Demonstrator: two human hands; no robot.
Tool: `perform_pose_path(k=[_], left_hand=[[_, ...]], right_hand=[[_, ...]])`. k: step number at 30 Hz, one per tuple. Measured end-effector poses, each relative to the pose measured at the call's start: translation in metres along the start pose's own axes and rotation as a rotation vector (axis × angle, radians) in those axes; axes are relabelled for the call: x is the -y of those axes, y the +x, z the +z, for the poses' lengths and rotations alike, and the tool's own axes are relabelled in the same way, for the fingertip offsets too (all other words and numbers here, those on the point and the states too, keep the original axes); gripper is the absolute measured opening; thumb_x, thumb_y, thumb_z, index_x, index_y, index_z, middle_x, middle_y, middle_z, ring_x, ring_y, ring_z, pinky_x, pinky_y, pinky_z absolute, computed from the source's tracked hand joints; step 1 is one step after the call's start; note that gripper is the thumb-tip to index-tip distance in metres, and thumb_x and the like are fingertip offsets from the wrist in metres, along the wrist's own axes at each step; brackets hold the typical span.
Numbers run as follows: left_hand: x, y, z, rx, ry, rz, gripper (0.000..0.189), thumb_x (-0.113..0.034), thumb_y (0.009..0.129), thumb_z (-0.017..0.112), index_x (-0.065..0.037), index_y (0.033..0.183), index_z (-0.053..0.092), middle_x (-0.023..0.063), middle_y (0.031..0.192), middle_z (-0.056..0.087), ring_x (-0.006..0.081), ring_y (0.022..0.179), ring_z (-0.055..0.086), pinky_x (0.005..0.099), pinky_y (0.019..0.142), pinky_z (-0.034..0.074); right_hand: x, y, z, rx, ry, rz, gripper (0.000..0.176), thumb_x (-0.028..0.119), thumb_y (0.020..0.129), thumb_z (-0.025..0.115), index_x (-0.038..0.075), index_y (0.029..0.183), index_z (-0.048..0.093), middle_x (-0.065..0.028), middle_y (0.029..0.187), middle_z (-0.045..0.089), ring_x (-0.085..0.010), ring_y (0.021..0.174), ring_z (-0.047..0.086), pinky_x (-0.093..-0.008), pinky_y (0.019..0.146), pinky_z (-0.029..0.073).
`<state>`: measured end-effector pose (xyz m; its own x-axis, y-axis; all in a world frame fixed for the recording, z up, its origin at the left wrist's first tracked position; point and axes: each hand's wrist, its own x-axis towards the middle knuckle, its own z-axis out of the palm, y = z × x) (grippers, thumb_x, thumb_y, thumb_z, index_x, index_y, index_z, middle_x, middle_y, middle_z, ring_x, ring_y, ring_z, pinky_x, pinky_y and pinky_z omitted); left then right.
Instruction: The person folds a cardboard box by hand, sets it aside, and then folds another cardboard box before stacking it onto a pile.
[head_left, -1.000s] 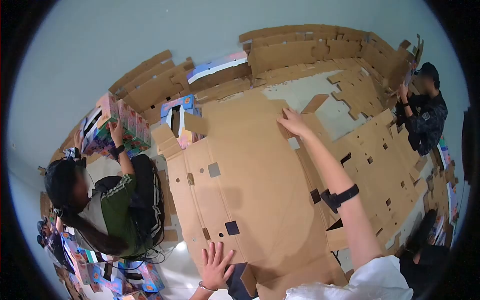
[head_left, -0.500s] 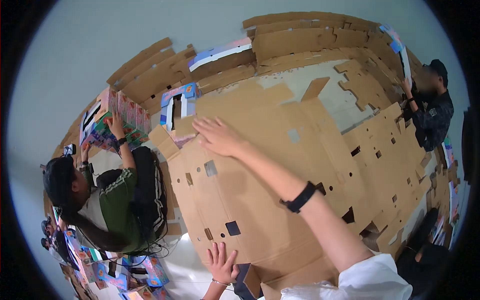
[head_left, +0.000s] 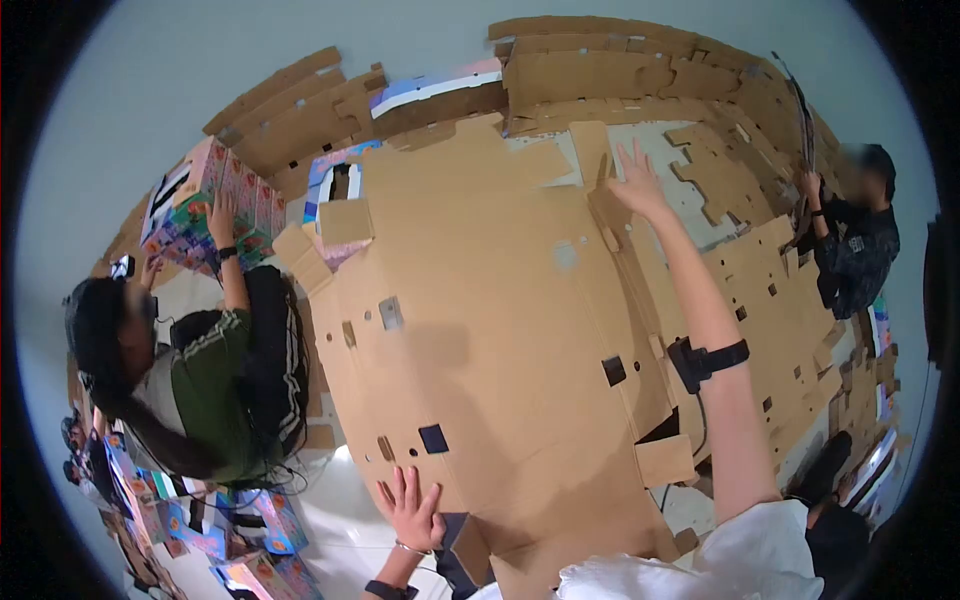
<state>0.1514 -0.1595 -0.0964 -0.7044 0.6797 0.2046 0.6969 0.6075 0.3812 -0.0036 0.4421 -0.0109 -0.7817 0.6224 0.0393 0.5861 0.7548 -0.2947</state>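
Note:
A large brown cardboard sheet (head_left: pixel 490 330) with flaps and cut holes lies spread in front of me. My left hand (head_left: pixel 412 515) rests open at its near left edge, fingers spread on the cardboard close to a dark square hole (head_left: pixel 433 439). Reaching far out on the right, my right hand (head_left: pixel 640 182) has its fingers apart and is nearest to the sheet's far right corner, beside an upright flap (head_left: pixel 590 150). Along the sheet's right side runs a raised folded edge (head_left: pixel 625 290). A wrist strap with a small dark device (head_left: pixel 705 362) sits on my right forearm.
At the left a seated person (head_left: pixel 210 400) has hands on a stack of printed boxes (head_left: pixel 215 205). Another person (head_left: pixel 860 240) at the right holds a long dark piece. More flat cardboard (head_left: pixel 770 290) lies on the right; cardboard walls (head_left: pixel 620 75) line the back.
My right hand has moved from the sheet's far left corner across to its far right side. The sheet's right edge now shows a raised fold. My left hand stays at the near left edge.

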Motion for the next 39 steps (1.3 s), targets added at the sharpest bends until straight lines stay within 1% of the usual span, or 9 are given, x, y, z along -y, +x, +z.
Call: perform_pose_path(k=[3,7,11,14,17,27,33,36,39], left_hand=[[-0.024,0.026,-0.026,0.079,0.061,-0.018,0.051,-0.03,0.087,0.035,-0.01,0.133,0.047,0.0232,0.146,0.031,0.041,0.138,0.021,0.0647,0.108,0.001],[-0.068,0.047,-0.081,0.273,-0.095,-0.257,0.053,-0.027,0.086,0.036,-0.012,0.136,0.047,0.0201,0.148,0.03,0.0395,0.141,0.013,0.0617,0.107,-0.01],[-0.115,0.063,-0.107,0.146,-0.178,-0.186,0.06,-0.022,0.073,0.051,-0.018,0.133,0.051,0.0121,0.149,0.032,0.0361,0.14,0.019,0.0644,0.105,-0.008],[-0.122,0.057,-0.094,0.354,0.075,0.173,0.06,-0.03,0.074,0.058,-0.028,0.134,0.049,0.0078,0.147,0.036,0.0283,0.139,0.025,0.0679,0.103,-0.007],[-0.077,0.037,-0.077,0.439,0.361,0.141,0.054,-0.032,0.08,0.055,-0.029,0.134,0.05,0.0115,0.147,0.034,0.0331,0.139,0.024,0.0659,0.105,-0.005],[-0.011,-0.022,0.003,0.021,-0.054,-0.052,0.049,-0.034,0.095,0.026,-0.021,0.14,0.039,0.021,0.15,0.022,0.0434,0.139,0.016,0.0569,0.111,0.004],[-0.014,-0.037,-0.031,-0.141,0.095,-0.371,0.067,-0.019,0.074,0.061,-0.014,0.138,0.043,0.0182,0.147,0.025,0.0386,0.138,0.017,0.0528,0.112,0.008],[-0.017,-0.044,-0.023,-0.311,-0.492,-0.561,0.073,-0.024,0.079,0.06,-0.007,0.143,0.031,0.0177,0.145,0.028,0.0304,0.136,0.025,0.0429,0.111,0.018],[-0.01,-0.057,-0.031,-0.437,-1.078,-0.821,0.062,-0.022,0.087,0.055,-0.007,0.142,0.032,0.0158,0.139,0.039,0.0266,0.128,0.038,0.0385,0.107,0.028]], right_hand=[[0.007,-0.023,0.006,-0.141,0.171,-0.113,0.075,0.031,0.08,0.057,0.01,0.145,0.026,-0.0165,0.154,0.007,-0.042,0.139,0.014,-0.0512,0.11,0.021],[0.029,-0.115,-0.03,0.148,0.131,-0.441,0.068,0.031,0.085,0.057,0.012,0.144,0.029,-0.0193,0.153,0.013,-0.0428,0.139,0.013,-0.0467,0.113,0.018],[0.049,-0.23,-0.038,0.344,0.015,-0.842,0.062,0.036,0.092,0.051,0.012,0.145,0.029,-0.0185,0.151,0.017,-0.04,0.14,0.011,-0.0482,0.112,0.019],[0.047,-0.295,-0.047,0.573,0.051,-0.906,0.059,0.038,0.094,0.046,0.016,0.146,0.027,-0.0157,0.152,0.015,-0.038,0.14,0.011,-0.0475,0.113,0.017],[0.016,-0.328,-0.052,0.683,0.234,-0.795,0.056,0.039,0.095,0.044,0.019,0.145,0.03,-0.0123,0.153,0.015,-0.0358,0.14,0.014,-0.0484,0.113,0.015],[-0.063,-0.381,0.043,-0.023,0.455,-0.447,0.051,0.033,0.091,0.048,0.012,0.138,0.043,-0.0144,0.149,0.026,-0.0348,0.138,0.022,-0.0497,0.111,0.016],[-0.094,-0.383,0.012,-0.069,0.689,-0.047,0.06,0.034,0.089,0.056,0.005,0.139,0.038,-0.0167,0.149,0.025,-0.0334,0.136,0.025,-0.0438,0.11,0.022],[-0.143,-0.375,0.011,-0.179,0.843,0.289,0.061,0.033,0.087,0.061,0.005,0.137,0.04,-0.0151,0.143,0.036,-0.0285,0.132,0.034,-0.0434,0.107,0.028],[-0.171,-0.367,0.008,0.293,1.192,0.621,0.057,0.028,0.087,0.064,0.002,0.133,0.043,-0.0125,0.132,0.05,-0.0222,0.122,0.046,-0.0394,0.102,0.035]])
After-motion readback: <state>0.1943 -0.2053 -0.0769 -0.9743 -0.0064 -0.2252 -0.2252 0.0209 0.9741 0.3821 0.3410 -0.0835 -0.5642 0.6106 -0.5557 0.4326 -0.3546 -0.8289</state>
